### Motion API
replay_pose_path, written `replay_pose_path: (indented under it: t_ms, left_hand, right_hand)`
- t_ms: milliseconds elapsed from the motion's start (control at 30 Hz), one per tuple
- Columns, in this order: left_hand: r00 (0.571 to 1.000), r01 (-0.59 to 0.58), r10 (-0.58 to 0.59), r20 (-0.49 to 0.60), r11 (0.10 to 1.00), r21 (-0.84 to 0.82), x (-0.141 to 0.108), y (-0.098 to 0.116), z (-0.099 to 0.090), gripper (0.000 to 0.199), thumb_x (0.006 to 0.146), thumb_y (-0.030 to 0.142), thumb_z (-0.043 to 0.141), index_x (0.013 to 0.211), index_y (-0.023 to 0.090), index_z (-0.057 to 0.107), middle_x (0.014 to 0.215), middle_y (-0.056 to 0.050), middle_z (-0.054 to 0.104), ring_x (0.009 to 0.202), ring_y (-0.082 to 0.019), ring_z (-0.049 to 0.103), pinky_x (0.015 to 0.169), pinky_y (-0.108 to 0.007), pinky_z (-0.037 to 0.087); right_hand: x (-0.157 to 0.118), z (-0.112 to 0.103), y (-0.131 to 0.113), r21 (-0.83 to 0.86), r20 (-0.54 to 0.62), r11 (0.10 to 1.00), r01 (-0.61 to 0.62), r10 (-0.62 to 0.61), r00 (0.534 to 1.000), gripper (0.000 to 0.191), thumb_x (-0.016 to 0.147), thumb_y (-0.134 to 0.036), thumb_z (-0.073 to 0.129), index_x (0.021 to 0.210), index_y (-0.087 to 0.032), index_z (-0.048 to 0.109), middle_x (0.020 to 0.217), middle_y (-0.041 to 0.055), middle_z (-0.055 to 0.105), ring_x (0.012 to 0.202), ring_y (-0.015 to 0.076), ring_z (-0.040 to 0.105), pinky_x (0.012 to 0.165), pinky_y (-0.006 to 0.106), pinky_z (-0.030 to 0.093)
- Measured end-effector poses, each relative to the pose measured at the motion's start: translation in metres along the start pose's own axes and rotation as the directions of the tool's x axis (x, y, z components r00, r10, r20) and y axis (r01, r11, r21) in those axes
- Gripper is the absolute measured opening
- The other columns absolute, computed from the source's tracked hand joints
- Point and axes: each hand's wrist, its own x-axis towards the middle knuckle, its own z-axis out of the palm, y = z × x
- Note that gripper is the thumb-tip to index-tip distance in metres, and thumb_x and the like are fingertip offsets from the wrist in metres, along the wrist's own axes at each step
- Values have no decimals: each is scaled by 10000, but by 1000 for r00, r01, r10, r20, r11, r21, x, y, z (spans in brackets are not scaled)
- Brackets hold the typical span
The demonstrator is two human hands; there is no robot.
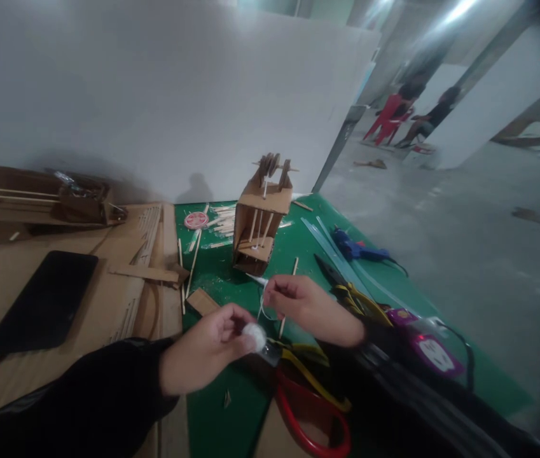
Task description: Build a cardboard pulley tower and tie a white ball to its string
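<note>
My left hand (212,346) pinches a small ball of white string (254,337) between thumb and fingers. To its right and slightly higher, my right hand (305,305) has its fingers closed on a thin loop of the same white string (268,312). Just beyond both hands stands an upright cardboard model (257,222) with wooden sticks inside, round cardboard discs on top and white string hanging within. Under my hands lie red-handled scissors (293,426) and a yellow-handled tool (315,375), both partly covered.
On the green table (217,280) are wooden sticks (224,219), a red-white round tape (196,220), pliers (353,292), a blue glue gun (358,247), clear glue sticks and a purple power strip (434,353). Cardboard and a black tablet (43,299) lie left. Seated people are far right.
</note>
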Motion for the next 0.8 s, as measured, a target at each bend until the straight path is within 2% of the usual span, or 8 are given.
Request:
replay_pose_path:
  t_ms: [100, 233, 400, 533, 667, 800]
  left_hand:
    - [999, -9, 10, -38, 1000, 14, 4, -3, -3, 366, 787, 412, 677, 992, 142, 535, 925, -34, 591, 871, -150, 560, 793, -274, 415]
    - [992, -20, 18, -129, 1000, -14, 5, -1, -4, 371, 797, 435, 660, 1001, 143, 555, 879, -36, 622, 824, -153, 581, 760, -276, 424]
    - [969, -108, 82, -232, 989, -102, 1, 8, 0, 332, 783, 390, 695, 988, 152, 587, 854, -30, 653, 787, -142, 596, 738, -262, 434]
    - [973, -127, 87, -214, 976, -179, -2, 9, 2, 296, 808, 356, 679, 1013, 155, 605, 875, -35, 663, 804, -144, 606, 736, -256, 448]
    - [982, -124, 92, -164, 972, -201, -6, 12, 3, 303, 819, 334, 675, 1057, 155, 619, 862, -36, 678, 781, -134, 619, 757, -258, 462]
    - [992, -83, 67, -105, 986, -148, -9, 17, 4, 304, 806, 301, 694, 1064, 148, 643, 926, -55, 695, 864, -148, 625, 815, -256, 459]
  right_hand:
    - [-11, 7, -17, -68, -8, 997, 32, -32, 999, 158, 851, -192, 478, 738, -152, 582, 608, -30, 520, 551, 93, 455, 512, 194, 339]
    - [-34, 25, -32, -186, -47, 978, 94, -104, 993, 220, 897, -259, 470, 755, -161, 606, 628, -17, 548, 557, 98, 438, 513, 205, 321]
    - [-51, 46, -26, -207, -35, 966, 156, -166, 985, 282, 933, -267, 439, 715, -163, 586, 619, -15, 520, 571, 102, 421, 556, 228, 320]
    - [-45, 49, -8, -80, -36, 990, 119, -122, 992, 327, 933, -332, 446, 721, -145, 608, 611, -21, 462, 573, 98, 376, 534, 224, 297]
    - [-31, 42, 9, 119, 70, 993, -21, 13, 997, 319, 868, -393, 526, 735, -125, 636, 579, -22, 468, 528, 91, 393, 501, 210, 315]
    - [-22, 31, 18, 159, 150, 985, -65, 41, 988, 290, 832, -379, 567, 704, -125, 625, 562, -19, 504, 513, 96, 448, 511, 210, 352]
